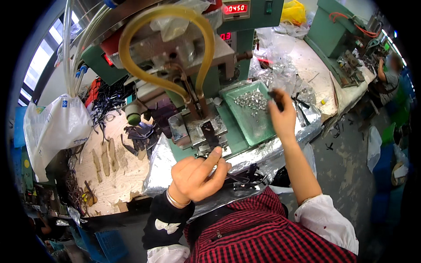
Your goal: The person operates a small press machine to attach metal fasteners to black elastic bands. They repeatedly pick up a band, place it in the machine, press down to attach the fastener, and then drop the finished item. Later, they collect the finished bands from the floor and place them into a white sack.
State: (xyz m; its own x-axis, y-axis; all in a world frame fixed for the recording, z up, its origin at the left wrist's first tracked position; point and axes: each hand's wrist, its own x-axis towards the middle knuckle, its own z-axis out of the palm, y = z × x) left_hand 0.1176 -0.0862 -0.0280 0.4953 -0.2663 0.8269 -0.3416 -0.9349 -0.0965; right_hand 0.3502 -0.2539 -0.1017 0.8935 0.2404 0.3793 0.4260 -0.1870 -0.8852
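Yellow hose, right hand over tray edge, left hand well apart

A white plastic bag shows at left, a yellow bag at the back of the counter, a green machine with red wires at right, a blue crate lower left

Pieces in tray, right of press.

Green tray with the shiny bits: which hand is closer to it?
Right. The right hand is at the right edge of the green tray; the left hand is farther off, left and nearer the body, by the black strip.
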